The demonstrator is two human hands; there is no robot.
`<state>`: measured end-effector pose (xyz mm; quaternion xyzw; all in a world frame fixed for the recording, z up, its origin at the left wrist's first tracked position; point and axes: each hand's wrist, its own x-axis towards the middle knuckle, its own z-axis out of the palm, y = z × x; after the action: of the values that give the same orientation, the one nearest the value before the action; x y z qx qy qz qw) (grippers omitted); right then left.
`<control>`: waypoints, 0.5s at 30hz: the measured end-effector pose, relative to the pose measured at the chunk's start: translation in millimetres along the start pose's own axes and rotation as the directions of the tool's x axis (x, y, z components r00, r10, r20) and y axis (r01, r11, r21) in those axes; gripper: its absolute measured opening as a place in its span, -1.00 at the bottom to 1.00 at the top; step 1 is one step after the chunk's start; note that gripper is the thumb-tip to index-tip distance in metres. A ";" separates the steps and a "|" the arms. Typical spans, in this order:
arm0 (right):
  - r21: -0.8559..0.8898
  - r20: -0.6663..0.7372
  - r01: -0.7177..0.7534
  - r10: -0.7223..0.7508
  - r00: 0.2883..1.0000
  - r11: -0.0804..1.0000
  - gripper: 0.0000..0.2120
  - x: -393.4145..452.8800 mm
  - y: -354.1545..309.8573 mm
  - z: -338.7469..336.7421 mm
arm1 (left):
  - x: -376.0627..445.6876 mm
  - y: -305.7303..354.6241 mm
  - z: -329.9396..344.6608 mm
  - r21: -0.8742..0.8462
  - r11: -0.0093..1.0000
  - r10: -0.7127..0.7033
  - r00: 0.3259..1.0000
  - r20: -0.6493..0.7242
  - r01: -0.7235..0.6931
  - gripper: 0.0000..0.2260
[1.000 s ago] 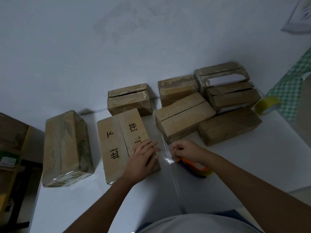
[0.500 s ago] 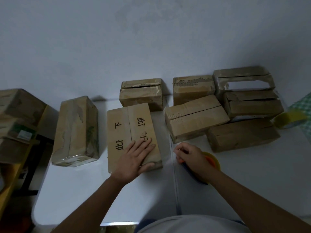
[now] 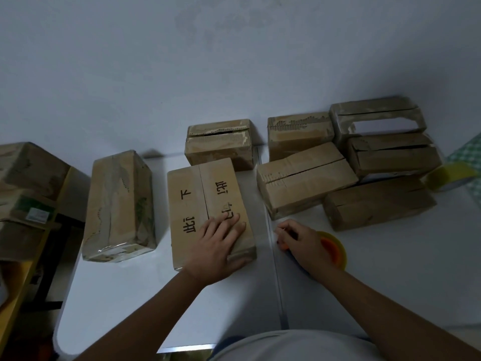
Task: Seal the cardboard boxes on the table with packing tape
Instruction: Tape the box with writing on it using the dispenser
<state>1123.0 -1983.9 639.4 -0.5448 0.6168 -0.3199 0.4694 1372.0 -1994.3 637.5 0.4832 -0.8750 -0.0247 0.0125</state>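
A cardboard box with black printed characters (image 3: 205,199) lies in front of me on the white table (image 3: 145,295). My left hand (image 3: 216,243) rests flat on its near right part, fingers straight and thumb over the near edge. My right hand (image 3: 299,242) lies on the table just right of the box, fingers curled round an orange tape dispenser with a yellowish roll (image 3: 334,248). Whether a tape strip is drawn out cannot be told.
A tape-wrapped box (image 3: 118,204) lies to the left. Several more cardboard boxes (image 3: 304,178) crowd the far right along the wall. A spare tape roll (image 3: 450,175) sits at the right edge. Stacked cartons (image 3: 28,183) stand off the table's left side.
My view has swung left and down, bringing the left cartons into sight. The right hand drew back slightly onto the dispenser. The left hand stays on the box.
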 end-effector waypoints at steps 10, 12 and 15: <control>-0.157 -0.119 0.059 -0.079 0.990 0.986 -0.90 0.4 1.8 3.4 | 16.0 19.4 -1.3 0.020 0.998 -0.064 0.998 -0.015 0.064 -0.29; -0.169 -0.127 0.069 -0.091 0.988 0.983 -0.91 4.4 4.2 6.7 | 11.9 4.4 -3.5 -0.042 0.999 0.003 1.000 0.010 -0.003 -0.30; -0.212 -0.121 0.105 -0.132 0.984 0.972 -0.90 11.6 9.1 15.4 | 0.2 -16.3 -1.6 -0.032 0.993 0.116 0.992 0.054 -0.114 -0.31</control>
<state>1134.3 -1991.5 623.1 -0.6033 0.6430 -0.3184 0.3482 1385.7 -2003.2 638.1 0.4309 -0.9010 -0.0501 -0.0032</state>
